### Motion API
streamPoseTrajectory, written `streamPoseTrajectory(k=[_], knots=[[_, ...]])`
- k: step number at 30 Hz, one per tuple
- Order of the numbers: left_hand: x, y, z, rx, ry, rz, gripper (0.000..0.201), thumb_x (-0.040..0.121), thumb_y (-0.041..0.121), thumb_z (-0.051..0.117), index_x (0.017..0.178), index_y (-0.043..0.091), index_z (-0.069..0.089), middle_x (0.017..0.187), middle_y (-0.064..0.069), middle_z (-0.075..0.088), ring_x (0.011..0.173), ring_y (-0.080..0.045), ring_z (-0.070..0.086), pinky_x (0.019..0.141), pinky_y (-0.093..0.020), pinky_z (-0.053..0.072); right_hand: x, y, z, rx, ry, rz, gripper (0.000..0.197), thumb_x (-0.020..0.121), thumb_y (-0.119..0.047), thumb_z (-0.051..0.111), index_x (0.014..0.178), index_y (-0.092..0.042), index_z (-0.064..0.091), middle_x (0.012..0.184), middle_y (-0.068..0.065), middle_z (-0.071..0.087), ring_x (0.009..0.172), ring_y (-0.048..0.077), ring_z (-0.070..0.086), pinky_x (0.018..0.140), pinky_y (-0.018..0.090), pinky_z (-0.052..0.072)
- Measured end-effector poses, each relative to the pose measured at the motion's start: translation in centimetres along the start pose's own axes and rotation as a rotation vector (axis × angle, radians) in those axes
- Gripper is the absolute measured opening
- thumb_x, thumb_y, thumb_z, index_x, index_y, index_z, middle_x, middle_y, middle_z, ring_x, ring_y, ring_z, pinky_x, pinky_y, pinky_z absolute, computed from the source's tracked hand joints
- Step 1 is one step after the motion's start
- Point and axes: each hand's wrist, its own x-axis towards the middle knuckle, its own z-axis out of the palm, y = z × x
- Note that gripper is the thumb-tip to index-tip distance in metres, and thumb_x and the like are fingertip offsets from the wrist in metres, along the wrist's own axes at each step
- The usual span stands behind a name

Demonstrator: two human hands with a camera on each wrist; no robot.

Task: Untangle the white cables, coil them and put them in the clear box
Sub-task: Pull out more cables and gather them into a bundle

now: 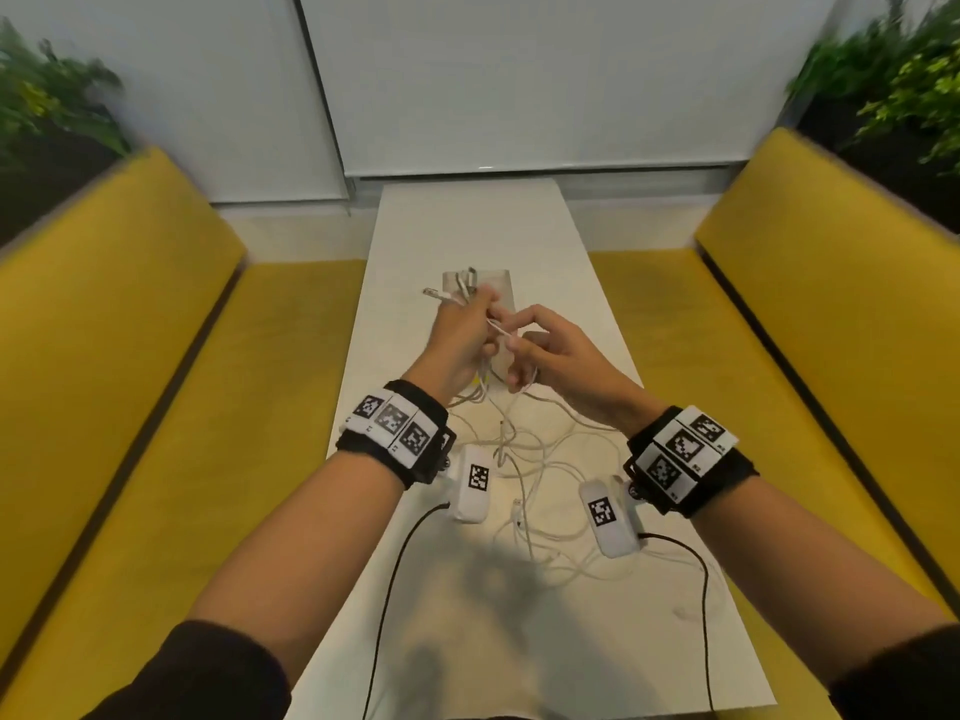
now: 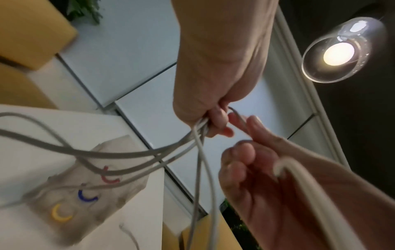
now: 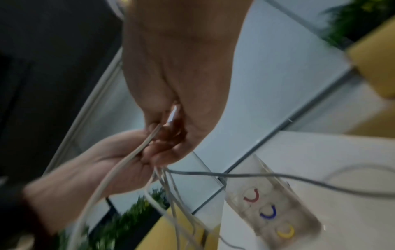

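Note:
Both hands are raised over the white table (image 1: 467, 226). My left hand (image 1: 480, 324) grips a bundle of white cables, and connector ends (image 1: 441, 296) stick out past its fingers. Just right of it, my right hand (image 1: 514, 350) pinches one strand (image 1: 503, 332) that runs from that bundle. More white cable lies in a loose tangle (image 1: 530, 459) on the table under my wrists. Behind the hands stands the clear box (image 1: 504, 291), partly hidden by them. In the wrist views the box (image 2: 85, 194) (image 3: 271, 211) shows red, blue and yellow rings inside, and strands pass over it.
Yellow benches (image 1: 130, 356) (image 1: 831, 330) flank the narrow table, with plants (image 1: 52, 106) behind them. Black camera leads (image 1: 400, 553) (image 1: 701, 589) trail from my wrists across the near table. A lit pendant lamp (image 2: 340, 52) hangs overhead.

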Motion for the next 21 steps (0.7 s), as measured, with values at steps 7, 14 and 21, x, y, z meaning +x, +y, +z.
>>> streamPoseTrajectory(k=[7, 14, 21], knots=[[-0.1, 5.8, -1.3, -0.629, -0.090, 0.089, 0.036, 0.107, 0.033, 0.040, 0.095, 0.005, 0.060, 0.044, 0.000, 0.043, 0.051, -0.014, 0.062, 0.065, -0.031, 0.059, -1.3, 0.0, -2.7, 0.157, 0.031, 0.175, 0.020, 0.104, -0.030, 0.045, 0.092, -0.014, 0.050, 0.063, -0.004, 0.030, 0.051, 0.010, 0.024, 0.045, 0.022, 0.025], [-2.4, 6.0, 1.2, -0.249, -0.428, 0.231, 0.014, 0.103, 0.008, 0.048, 0.114, 0.002, 0.054, 0.069, -0.002, 0.065, 0.054, -0.008, 0.035, 0.047, -0.018, 0.034, -0.2, -2.8, -1.8, 0.059, 0.029, 0.123, 0.027, 0.107, -0.031, 0.035, 0.096, -0.012, 0.050, 0.067, -0.001, 0.020, 0.055, 0.013, 0.016, 0.051, 0.028, 0.014], [-3.4, 7.2, 1.3, 0.184, -0.495, 0.569, 0.027, 0.109, 0.026, 0.038, 0.110, 0.010, 0.059, 0.051, 0.001, 0.041, 0.042, -0.014, 0.031, 0.043, -0.027, 0.028, -0.6, -2.9, -2.4, -0.330, -0.002, -0.050, 0.026, 0.105, -0.032, 0.043, 0.098, -0.010, 0.055, 0.050, -0.009, 0.039, 0.046, 0.018, 0.030, 0.044, 0.029, 0.029]])
